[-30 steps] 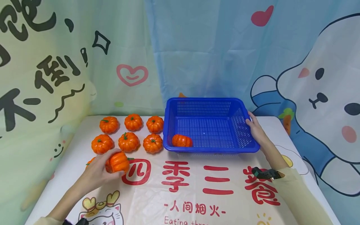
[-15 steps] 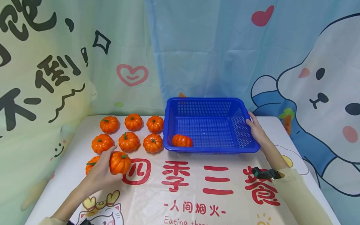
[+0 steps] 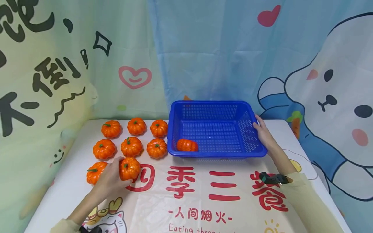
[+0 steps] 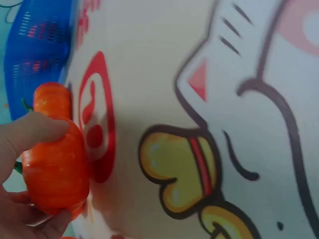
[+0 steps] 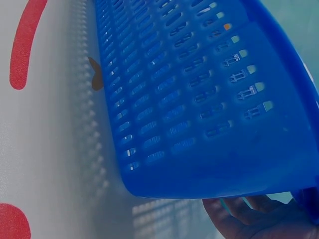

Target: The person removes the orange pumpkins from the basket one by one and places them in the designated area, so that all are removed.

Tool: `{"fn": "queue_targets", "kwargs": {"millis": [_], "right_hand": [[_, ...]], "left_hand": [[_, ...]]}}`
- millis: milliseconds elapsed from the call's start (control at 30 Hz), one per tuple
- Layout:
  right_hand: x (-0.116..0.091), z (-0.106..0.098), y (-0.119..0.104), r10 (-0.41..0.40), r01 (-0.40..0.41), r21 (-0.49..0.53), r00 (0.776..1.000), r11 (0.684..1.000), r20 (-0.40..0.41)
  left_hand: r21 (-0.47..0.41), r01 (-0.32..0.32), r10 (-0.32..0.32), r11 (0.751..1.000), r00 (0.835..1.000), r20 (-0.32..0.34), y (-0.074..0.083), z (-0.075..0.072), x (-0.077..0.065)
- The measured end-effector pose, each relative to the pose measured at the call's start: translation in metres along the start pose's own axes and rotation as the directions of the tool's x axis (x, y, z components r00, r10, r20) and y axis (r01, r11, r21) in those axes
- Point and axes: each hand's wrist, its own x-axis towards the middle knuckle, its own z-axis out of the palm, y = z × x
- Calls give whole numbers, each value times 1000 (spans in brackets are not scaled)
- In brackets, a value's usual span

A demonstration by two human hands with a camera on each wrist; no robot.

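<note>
Low over the front left of the table, my left hand (image 3: 110, 177) grips a small orange pumpkin (image 3: 129, 168). In the left wrist view the thumb lies across the top of this pumpkin (image 4: 56, 172) and fingers curl beneath it. A blue plastic basket (image 3: 215, 154) stands at the back centre, with another pumpkin (image 3: 187, 145) on its side in the front left corner. My right hand (image 3: 264, 134) holds the basket's right edge, thumb at the rim. From the right wrist, its fingers (image 5: 244, 211) show beside the basket's perforated wall (image 5: 249, 154).
Several more pumpkins stand in rows left of the basket, the nearest back one (image 3: 159, 128) close to its wall. One pumpkin (image 3: 95, 173) sits just behind the left hand. A printed cloth (image 3: 186, 200) covers the front; a curtain (image 3: 204, 58) hangs behind.
My left hand has moved a little to the right with its pumpkin, whose stem has turned from pointing right to facing up. More of the leftmost front pumpkin shows. The right hand stays put.
</note>
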Motion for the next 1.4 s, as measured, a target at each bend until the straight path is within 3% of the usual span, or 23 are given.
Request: {"fn": "queue_targets", "kwargs": {"millis": [200,300,433,600,700,833,967,1133,1400], "right_hand": [[13,-3,14,-14,14,-16,1000,1000,-10],[13,-3,15,-20,20,-18,1000,1000,-11],[10,-3,13,-13,13,-19,1000,1000,-3],[-1,-1,0,-4,4,3,1000,1000,0],[-9,1,-11,-2,2,9,1000,1000,-1],[-16,3,-17,-2,2,1,1000,1000,1],[-16,3,-17,-11,11,3,1000,1000,-1],[-15,3,-15,-14,14,2,1000,1000,-2],[-14,4,-16,-6,6,6,1000,1000,6]], "left_hand": [[80,47,-52,996,997,60,-3,6,-3],[114,21,-27,993,999,47,-1,6,-6],[136,-64,65,989,998,1,5,5,-11],[74,-179,184,981,981,-60,21,1,-18],[10,-220,220,976,974,-46,33,1,-23],[-8,-234,234,972,972,-8,46,5,-32],[-4,-218,218,976,976,9,55,8,-37],[-70,-181,186,981,979,79,63,10,-40],[-108,-219,233,970,963,133,68,12,-41]]}}
